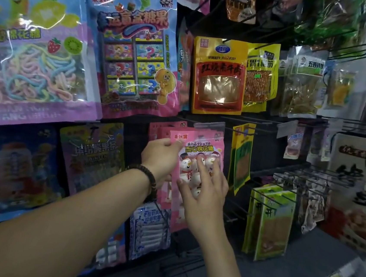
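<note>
The pink bag (193, 153) sits just below the middle of the view, in front of a rack of hanging snacks. It is a flat, glossy pouch with a clear strip along the top and a pale pink header with red characters. Under that is a yellow-outlined title, and a window shows small white snowman-shaped sweets with red scarves. It tilts slightly, its top leaning toward one o'clock.

The left hand (161, 156), with a dark beaded bracelet (148, 177) at the wrist, pinches the bag's upper left corner at ten o'clock, the thumb lying on the header. The right hand (205, 199) is spread wide and holds nothing. Its straight fingers lie flat on the bag's front over the snowmen, and the palm covers the lower right part at five o'clock.

More pink bags (159, 131) of the same kind hang just behind, at eleven o'clock. Around the bag:
- **Twelve o'clock:** a yellow packet (219, 76) with a red panel.
- **Three o'clock:** a yellow-green packet (241, 158), just beside the bag.
- **Four o'clock:** green packets (270, 222) on wire hooks (304, 178).
- **Seven o'clock:** a blue-white packet (148, 225), partly behind the left forearm.
- **Ten o'clock:** a large candy bag (136, 54) in blue and pink, well apart from the pink bag.
</note>
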Tool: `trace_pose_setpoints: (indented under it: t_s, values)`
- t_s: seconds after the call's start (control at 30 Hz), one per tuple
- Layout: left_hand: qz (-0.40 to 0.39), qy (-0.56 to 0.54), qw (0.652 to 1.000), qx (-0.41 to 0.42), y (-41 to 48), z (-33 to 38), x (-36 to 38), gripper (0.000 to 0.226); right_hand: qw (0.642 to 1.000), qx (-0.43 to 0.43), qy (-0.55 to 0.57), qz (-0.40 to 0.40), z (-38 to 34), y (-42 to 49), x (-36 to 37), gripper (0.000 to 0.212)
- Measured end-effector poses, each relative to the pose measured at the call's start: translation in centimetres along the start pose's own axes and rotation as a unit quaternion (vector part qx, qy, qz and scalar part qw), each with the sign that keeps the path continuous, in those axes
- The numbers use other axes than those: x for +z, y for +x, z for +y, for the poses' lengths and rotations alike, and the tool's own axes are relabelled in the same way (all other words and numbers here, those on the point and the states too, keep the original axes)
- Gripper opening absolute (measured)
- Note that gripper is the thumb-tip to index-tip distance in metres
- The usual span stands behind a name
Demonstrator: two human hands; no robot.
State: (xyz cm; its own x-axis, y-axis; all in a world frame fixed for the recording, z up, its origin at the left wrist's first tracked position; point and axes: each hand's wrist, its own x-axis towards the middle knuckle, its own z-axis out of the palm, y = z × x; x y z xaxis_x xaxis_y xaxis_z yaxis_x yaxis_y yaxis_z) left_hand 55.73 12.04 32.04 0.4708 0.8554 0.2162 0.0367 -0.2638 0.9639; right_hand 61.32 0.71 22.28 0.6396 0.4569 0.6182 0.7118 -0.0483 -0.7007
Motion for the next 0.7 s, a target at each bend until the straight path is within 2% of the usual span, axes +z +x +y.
trace_pose_setpoints:
  t_s: [0.2, 0.4, 0.57, 0.63, 0.7]
  values:
    - [0.042, 0.016, 0.999, 0.004, 1.5, -0.4, 0.4, 0.027, 0.999, 0.019, -0.022, -0.04, 0.2, -0.3, 0.6, 0.07]
    - [0.066, 0.086, 0.993, 0.039, 1.9, -0.7, -0.2, 0.043, 0.994, 0.047, -0.022, -0.095, 0.6, -1.1, 1.0, 0.073]
    - [0.056, 0.107, 0.992, 0.021, 0.0, -2.4, -3.3, 0.011, 0.991, 0.053, -0.024, -0.117, 0.4, -2.4, 1.4, 0.072]
    - [0.055, 0.148, 0.987, 0.023, -1.7, -3.3, -5.6, 0.008, 0.99, 0.069, -0.021, -0.122, -0.2, -3.3, 1.6, 0.072]
    - [0.012, 0.17, 0.985, 0.015, -4.4, -3.8, -8.4, 0.009, 0.988, 0.066, -0.04, -0.137, -1.3, -4.4, 1.6, 0.07]
